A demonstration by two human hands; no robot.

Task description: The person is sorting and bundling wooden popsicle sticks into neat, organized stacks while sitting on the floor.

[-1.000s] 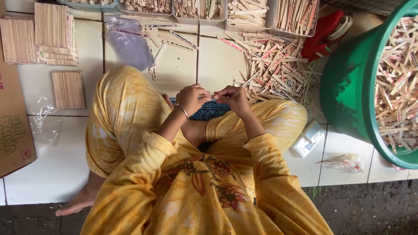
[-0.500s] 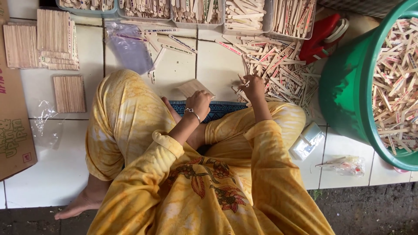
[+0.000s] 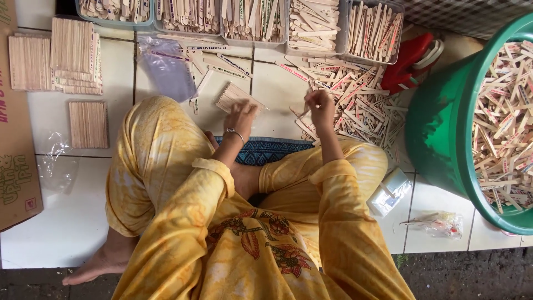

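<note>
Yellow sleeves [image 3: 333, 222] and trousers [image 3: 150, 161], marbled, with a red-brown leaf print on the lap. Blue patterned mat [image 3: 266, 150] under the legs. Pale tan wooden sticks [image 3: 361, 105], some printed red or black, scattered far right. Green tub [image 3: 438, 133] at right, red sandal [image 3: 411, 58] beside it. White floor tiles [image 3: 72, 222]. Brown cardboard box [image 3: 16, 166] at left.

- Five clear trays [image 3: 371, 30] of sticks line the top of my view.
- One green tub [image 3: 444, 133] of sticks at right.
- Three neat stick stacks [image 3: 88, 124] at upper left.
- One red sandal [image 3: 411, 58].
- One cardboard box [image 3: 14, 139] at left.
</note>
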